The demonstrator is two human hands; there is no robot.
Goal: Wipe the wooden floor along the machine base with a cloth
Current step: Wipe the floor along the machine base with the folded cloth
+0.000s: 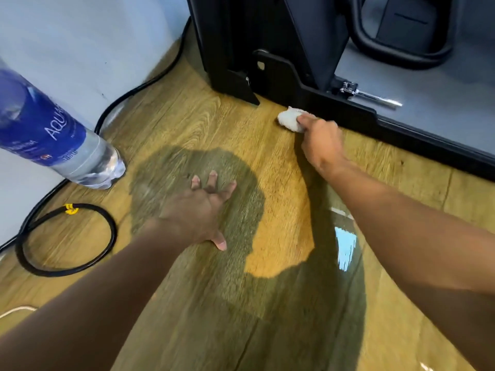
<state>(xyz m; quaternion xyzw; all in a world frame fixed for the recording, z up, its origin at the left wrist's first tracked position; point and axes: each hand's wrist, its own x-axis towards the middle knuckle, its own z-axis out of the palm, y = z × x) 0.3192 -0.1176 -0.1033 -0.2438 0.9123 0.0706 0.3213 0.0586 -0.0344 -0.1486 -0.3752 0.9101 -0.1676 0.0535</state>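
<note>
At the far left, a clear ribbed plastic water bottle [53,135] with a glossy blue label stands on the floor against a pale, smooth wall [80,36]; in this wide view it looks tilted. Below it, a thin black rubber cable [112,234] curls into a round loop, bound at the top with a small yellow tie [70,210], while another run of it trails along the foot of the wall.

The wooden floor [187,124] is honey-coloured plank with a bold, streaky grain and a shiny finish that catches a bright reflection on the right. The left hand [198,210] lies flat on it, palm down, fingers straight and spread, inside a soft dark shadow.

Well apart from it, farther right, the right hand [321,143] is curled around a small, bunched white cloth [289,119] of nubby terry fabric. The cloth sits on the floor, touching the lower edge of the matte black angular machine base [348,113], just right of its upright post. Behind that edge, a polished chrome pin [367,96] lies on a flat grey deck [428,84].
</note>
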